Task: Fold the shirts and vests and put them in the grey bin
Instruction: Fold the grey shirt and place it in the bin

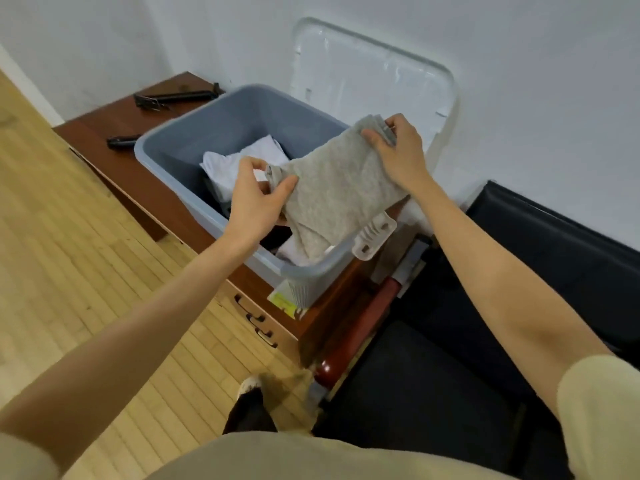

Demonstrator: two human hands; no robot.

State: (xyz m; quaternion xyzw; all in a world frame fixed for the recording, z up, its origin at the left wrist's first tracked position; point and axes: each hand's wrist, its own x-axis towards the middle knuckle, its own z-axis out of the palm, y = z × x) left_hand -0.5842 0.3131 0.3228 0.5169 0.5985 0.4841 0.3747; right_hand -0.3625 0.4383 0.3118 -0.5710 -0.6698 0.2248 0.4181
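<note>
While both bare arms reach forward from pale short sleeves at the near edge, a foot in a light shoe [250,384] stands on the wooden floor [86,271] below them, and a black seat [433,393] fills the near right. Farther in, the left hand [254,199] pinches the near left corner of a folded grey garment [341,194] between thumb and curled fingers, and the right hand [398,150] grips its far right edge, thumb on top and fingers curled over the layered fold. The garment hangs between the two hands over the right half of the grey bin [166,154], its lower end dipping inside past the near rim beside the white latch [375,233]. Inside the bin, to the left of the garment, lies white folded clothing [239,161], with darker cloth just visible under it. The bin stands on a reddish-brown cabinet [114,168] whose drawers with dark handles [256,318] face the floor. On the cabinet top left of the bin lie a small black object [121,141] and, farther back, black hangers [173,97]. Behind the bin a clear lid [374,74] leans upright against the white wall [519,46].
</note>
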